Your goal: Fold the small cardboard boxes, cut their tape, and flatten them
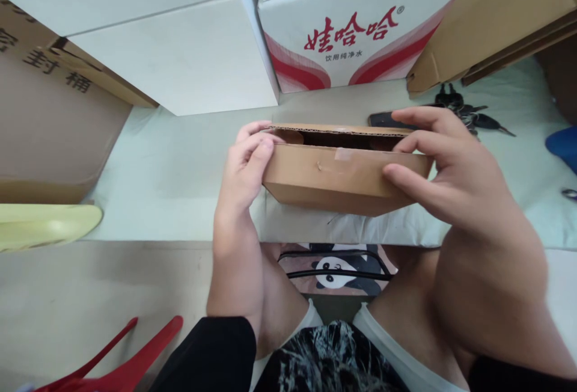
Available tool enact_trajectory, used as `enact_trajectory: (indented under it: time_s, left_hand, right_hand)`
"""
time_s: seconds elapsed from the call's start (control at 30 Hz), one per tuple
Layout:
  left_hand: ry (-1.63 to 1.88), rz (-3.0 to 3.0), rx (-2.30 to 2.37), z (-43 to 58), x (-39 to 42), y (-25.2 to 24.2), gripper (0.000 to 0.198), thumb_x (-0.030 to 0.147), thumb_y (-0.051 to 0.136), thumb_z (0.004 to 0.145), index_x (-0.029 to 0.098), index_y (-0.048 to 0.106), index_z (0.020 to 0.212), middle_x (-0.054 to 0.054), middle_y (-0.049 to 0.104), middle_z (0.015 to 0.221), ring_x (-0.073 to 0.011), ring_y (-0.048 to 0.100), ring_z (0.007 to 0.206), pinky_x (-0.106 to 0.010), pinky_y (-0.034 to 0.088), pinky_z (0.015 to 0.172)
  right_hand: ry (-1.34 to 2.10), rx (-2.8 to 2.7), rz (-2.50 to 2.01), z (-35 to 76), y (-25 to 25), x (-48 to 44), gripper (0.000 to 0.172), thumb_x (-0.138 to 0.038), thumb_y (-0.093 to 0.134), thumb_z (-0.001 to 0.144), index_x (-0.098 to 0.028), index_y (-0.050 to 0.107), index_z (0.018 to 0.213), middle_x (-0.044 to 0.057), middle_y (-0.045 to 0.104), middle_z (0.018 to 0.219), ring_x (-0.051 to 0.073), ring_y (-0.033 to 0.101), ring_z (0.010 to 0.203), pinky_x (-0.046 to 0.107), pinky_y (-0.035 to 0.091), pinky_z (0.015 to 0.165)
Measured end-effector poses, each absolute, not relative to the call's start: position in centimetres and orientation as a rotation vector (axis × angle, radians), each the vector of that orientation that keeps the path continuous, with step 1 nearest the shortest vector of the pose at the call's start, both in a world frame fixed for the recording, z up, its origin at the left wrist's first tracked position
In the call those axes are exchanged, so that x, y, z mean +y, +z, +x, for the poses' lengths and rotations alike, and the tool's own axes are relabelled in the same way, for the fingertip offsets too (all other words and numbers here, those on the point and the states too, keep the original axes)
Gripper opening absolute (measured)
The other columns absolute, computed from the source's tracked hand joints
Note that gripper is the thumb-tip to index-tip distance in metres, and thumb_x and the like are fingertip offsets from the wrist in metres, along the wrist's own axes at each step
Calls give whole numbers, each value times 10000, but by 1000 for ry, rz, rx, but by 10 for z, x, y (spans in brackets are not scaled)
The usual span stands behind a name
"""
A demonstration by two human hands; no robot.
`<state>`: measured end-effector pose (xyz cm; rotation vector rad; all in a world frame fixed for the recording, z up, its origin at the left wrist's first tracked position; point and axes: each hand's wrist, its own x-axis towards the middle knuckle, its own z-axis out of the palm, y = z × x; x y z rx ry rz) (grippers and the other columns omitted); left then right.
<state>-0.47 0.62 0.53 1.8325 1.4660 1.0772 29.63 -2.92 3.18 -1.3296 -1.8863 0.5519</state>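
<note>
A small brown cardboard box (331,184) is held between my two hands over the pale cloth-covered surface. Its narrow opening faces up toward me, and the inside is dark, so any contents are hidden. At the box's left end, my left hand (247,166) pinches the upper edge, thumb on the near wall and fingers behind. On the right end, my right hand (444,160) grips the near wall with its thumb outside and a finger at the opening, while the index finger reaches over the far edge. A bit of clear tape shows on the near rim.
White cartons (180,55) and a white-and-red water carton (338,31) stand along the back. A dark phone (381,119) and several keys (464,109) lie behind my right hand. Brown cardboard (491,19) leans at right; a yellow-green object (49,223) sits at left.
</note>
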Motion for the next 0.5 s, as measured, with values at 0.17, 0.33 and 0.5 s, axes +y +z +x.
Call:
enact_trajectory:
  time_s: [0.17,0.33,0.5]
  left_hand:
    - [1047,1507,1251,-8,12,-2,750,709,219,973,235,800,992,-96,655,1446,-325,635,1340,-497,581,1071]
    - [941,1461,1101,-12,15,-13,441,592,621,831,251,805,1040,-86,676,1441,-339,627,1359,-489,577,1078]
    - [836,1499,1124,-18,15,-14,433,523,799,717,263,803,1064,-107,686,1388,-320,727,1111,-475,629,917]
  right_hand:
    - [866,-1702,-1131,299,39,-33,551,-571,541,994,-269,705,563,-7,705,1355,326,597,1370,566,495,1128]
    - [919,-2050,-1100,303,35,-30,391,-535,598,976,-329,821,730,0,603,1518,335,593,1383,579,512,1133]
    - [696,-2150,-1085,303,31,-33,183,-466,666,945,-410,840,930,-27,522,1590,369,457,1501,646,410,1218]
